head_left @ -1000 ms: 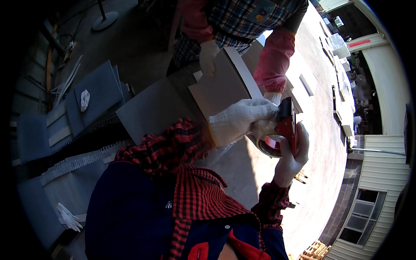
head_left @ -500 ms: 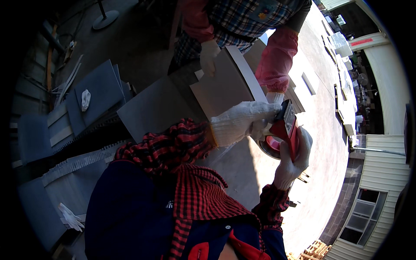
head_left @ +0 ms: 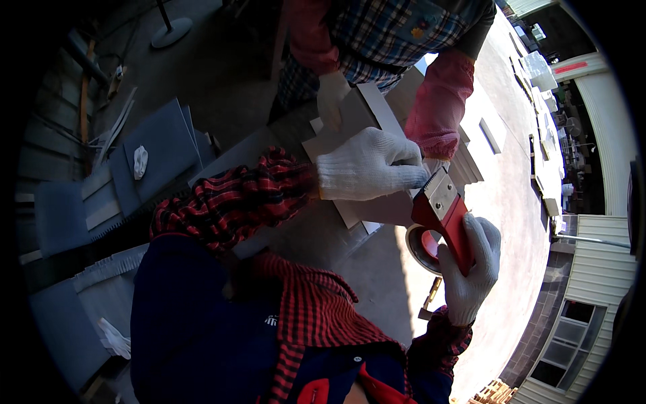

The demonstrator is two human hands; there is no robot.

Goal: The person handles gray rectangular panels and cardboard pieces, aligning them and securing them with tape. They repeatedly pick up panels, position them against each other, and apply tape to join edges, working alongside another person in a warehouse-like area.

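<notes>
My right hand point(head_left: 472, 271), in a white knit glove, grips a red tape dispenser point(head_left: 452, 225) with a toothed metal blade pointing up and left. Its tape roll point(head_left: 415, 250) hangs on the lower left side. My left hand point(head_left: 371, 166), gloved alike, is closed in a pinch beside the blade; what lies between its fingertips is too small to see. Under that hand is a grey board point(head_left: 380, 210) with a pale edge strip. Across from me, a co-worker's gloved hand point(head_left: 331, 99) holds the board's far side, and the co-worker's other hand point(head_left: 436, 168) is mostly hidden behind the dispenser.
Stacked grey panels point(head_left: 155, 151) lie at the left, one bearing a white glove point(head_left: 140, 163). Another glove point(head_left: 114, 339) rests on panels at the lower left. Pale boards point(head_left: 474, 145) are stacked beyond the co-worker's arm. A windowed wall point(head_left: 592, 269) runs along the right.
My right hand has shifted down and right with the dispenser, showing more of its blade plate. The fingers of my left hand have come off the dispenser's front and now pinch beside the blade.
</notes>
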